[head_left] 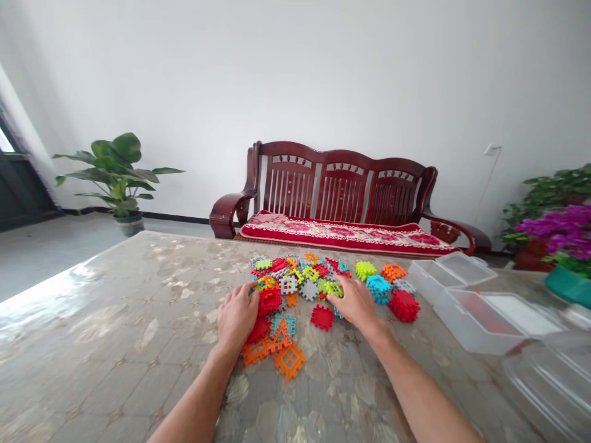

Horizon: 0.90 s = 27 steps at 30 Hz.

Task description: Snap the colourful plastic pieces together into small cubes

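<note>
Across the patterned bench (pixel 152 344), single-coloured stacks (pixel 404 306) stand right of a jumbled, unstacked pile of notched tiles (pixel 309 290) — left hand (pixel 237 315) curled at its red pieces (pixel 269 301), right hand (pixel 354 301) at a lime tile (pixel 331 288), whether gripping I cannot tell.

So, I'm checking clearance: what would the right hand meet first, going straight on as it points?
Likely the lime-green piece right beside the right hand; depth is unclear, so they may be touching.

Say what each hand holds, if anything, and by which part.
The right hand touches a lime-green piece at its right edge; hold unclear. Left hand: unclear.
</note>
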Motion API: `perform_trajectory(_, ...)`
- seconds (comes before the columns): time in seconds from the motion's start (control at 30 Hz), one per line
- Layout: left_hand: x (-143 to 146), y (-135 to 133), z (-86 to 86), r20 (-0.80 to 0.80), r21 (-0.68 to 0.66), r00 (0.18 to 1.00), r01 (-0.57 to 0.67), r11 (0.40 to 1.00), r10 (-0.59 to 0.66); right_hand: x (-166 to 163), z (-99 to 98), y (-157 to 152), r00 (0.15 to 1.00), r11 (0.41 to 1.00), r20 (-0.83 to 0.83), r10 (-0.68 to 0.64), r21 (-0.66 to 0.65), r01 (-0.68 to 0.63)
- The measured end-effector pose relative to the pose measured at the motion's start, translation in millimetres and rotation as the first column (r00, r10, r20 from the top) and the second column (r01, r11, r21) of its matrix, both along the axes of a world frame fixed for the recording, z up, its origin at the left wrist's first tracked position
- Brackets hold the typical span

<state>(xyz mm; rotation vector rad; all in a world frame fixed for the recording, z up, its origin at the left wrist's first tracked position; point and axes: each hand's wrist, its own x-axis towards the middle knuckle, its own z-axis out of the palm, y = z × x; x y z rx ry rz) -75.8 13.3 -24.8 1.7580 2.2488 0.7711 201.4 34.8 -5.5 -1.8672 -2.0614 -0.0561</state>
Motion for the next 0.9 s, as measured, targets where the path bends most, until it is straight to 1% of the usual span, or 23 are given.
perform_trajectory(0.17,-0.2,0.3,-0.8,-0.005,0.007,1.0,-0.004,1.0,0.004,0.5,-2.5,3.8,0.999,1.0,-0.034,-0.025,-0.017,0.025)
perform_trajectory(0.37,-1.3,1.2,-3.8,-0.008,0.014,1.0,-0.005,1.0,0.005,-1.0,-0.8,3.8,0.999,0.999,-0.036,-0.013,-0.035,0.012)
perform_trajectory(0.5,-2.1,1.7,-4.6,-0.004,0.016,1.0,-0.001,1.0,0.001,-1.7,-2.1,3.4,0.995,1.0,-0.095,-0.009,-0.014,0.008)
perform_trajectory(0.57,-2.0,1.8,-4.4,-0.003,0.015,1.0,0.0,1.0,0.0,1.7,0.4,5.3,0.989,1.0,-0.146,-0.019,0.003,0.02)
perform_trajectory(0.67,-1.7,1.7,-4.1,-0.001,0.016,1.0,-0.003,1.0,0.003,17.0,10.6,15.5,0.972,0.997,-0.228,-0.061,0.031,0.07)
perform_trajectory(0.77,-1.4,1.6,-4.0,0.0,0.012,1.0,-0.002,1.0,0.002,45.9,24.2,34.2,0.951,0.988,-0.282,-0.13,0.046,0.149)
perform_trajectory(0.9,-1.1,1.1,-3.4,-0.002,0.015,1.0,-0.001,1.0,0.001,88.9,34.2,58.7,0.932,0.962,-0.247,-0.264,0.0,0.273)
